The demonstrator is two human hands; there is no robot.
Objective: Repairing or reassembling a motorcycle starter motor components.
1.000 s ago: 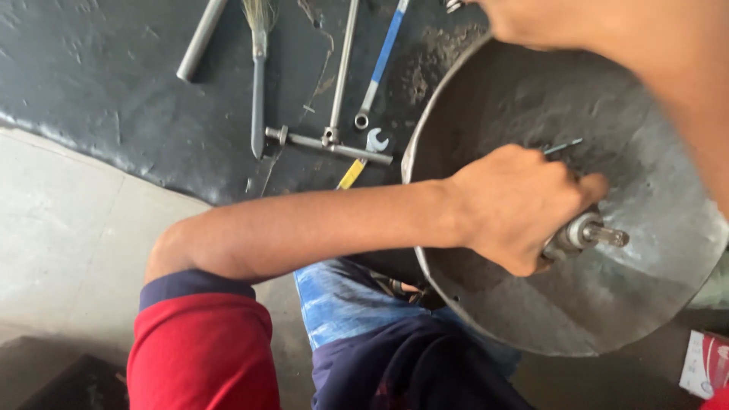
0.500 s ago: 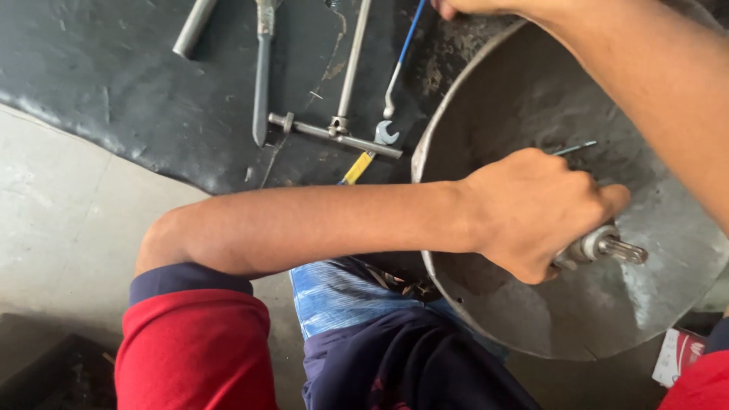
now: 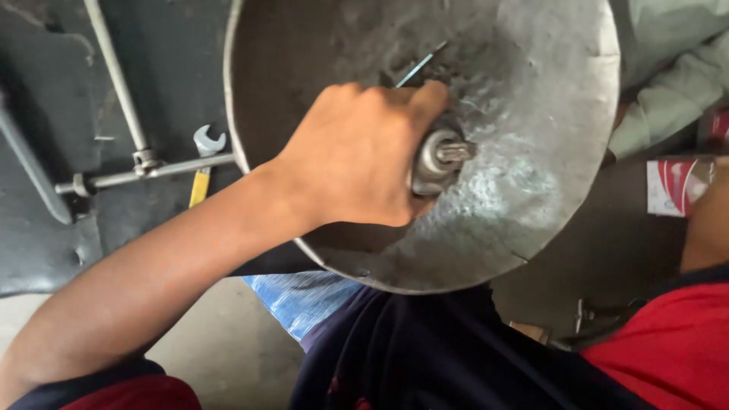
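dull grey metal pan (image 3: 531,205), scuffed and rough
steel shaft (image 3: 444,156) smooth, faintly shiny; black mat (image 3: 45,99) matt; wrench (image 3: 206,144) bare metal

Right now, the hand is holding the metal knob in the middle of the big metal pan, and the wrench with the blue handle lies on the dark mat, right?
Almost. The head view shows the wrench has a yellow handle, not blue. The rest holds: the left hand grips the metal knob in the middle of the big metal pan, and the wrench lies on the dark mat.

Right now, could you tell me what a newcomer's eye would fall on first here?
First the big grey metal pan filling the upper middle, with the left hand gripping a metal shaft at its centre. Next, to the left on the dark mat, a yellow-handled wrench beside crossed steel bars.
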